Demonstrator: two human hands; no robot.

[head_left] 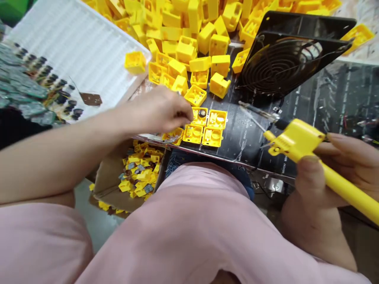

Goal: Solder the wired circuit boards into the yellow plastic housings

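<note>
Slantwise across the near edge of the table [251, 142], tip pointing far-left, the yellow-handled soldering iron [299, 136] is pinched by the right hand [319, 197]; the left hand's [161, 108] fingers are bunched, their hold unclear.

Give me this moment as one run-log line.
left hand: by open yellow housings; right hand: holding yellow handheld tool; black fan: beyond tool

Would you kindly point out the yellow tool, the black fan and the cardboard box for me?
Yellow tool [300, 136]: head view, on its broad front body.
Black fan [276, 73]: head view, on the round grille.
Cardboard box [111, 182]: head view, on its inner wall.
</note>
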